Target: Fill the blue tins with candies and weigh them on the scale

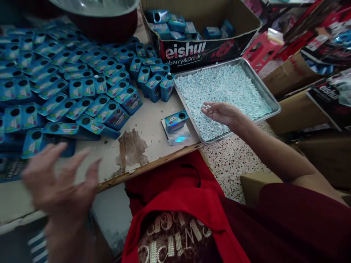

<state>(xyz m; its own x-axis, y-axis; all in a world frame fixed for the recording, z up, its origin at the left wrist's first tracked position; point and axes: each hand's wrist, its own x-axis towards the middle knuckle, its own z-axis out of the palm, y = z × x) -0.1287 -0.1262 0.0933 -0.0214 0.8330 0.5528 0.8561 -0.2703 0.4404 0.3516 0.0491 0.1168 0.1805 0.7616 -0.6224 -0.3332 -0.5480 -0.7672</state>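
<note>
A blue tin (176,121) with a round hole in its top sits on a small digital scale (178,137) near the table's front edge. To its right, a metal tray (275,103) holds a layer of small pale blue pieces (233,84). My right hand (221,112) is over the tray, palm up, with its fingers curled around a few pale pieces. Blurred by motion, my left hand (61,175) is above the front left of the table with fingers spread and nothing in it. Many blue tins (100,86) with round holes stand close together on the left.
Behind the tray, an open cardboard box (203,54) contains several blue tins. A large bowl (101,18) is at the back left. On the right are a red stool (261,49) and more cardboard boxes (298,113).
</note>
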